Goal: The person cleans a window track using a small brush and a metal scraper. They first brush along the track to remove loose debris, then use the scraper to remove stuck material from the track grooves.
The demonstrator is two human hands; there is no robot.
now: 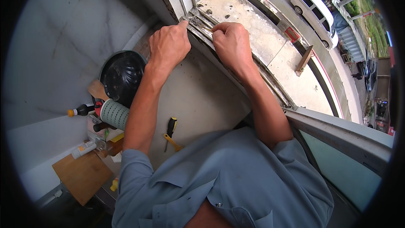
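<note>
A dirty metal window sill track (269,77) runs diagonally in front of me, with dark debris (196,22) in its upper corner. My left hand (170,42) is at the track's inner edge near that corner, fingers curled; whether it holds anything is hidden. My right hand (232,42) is closed over the track, pinching a thin, yellowish tool (207,29) that points towards the debris; most of it is hidden by the fist. Below, on the pale counter (196,85), lie a black-and-yellow screwdriver (171,128) and a yellow-handled tool (173,142), partly behind my shirt.
At left are a black bowl-like vessel (121,76), a pale green perforated holder (114,114), a dark bottle (83,110), a white bottle (84,149) and a wooden board (82,177). Outside are a ledge with debris, a wood piece (304,60) and a white van (314,15).
</note>
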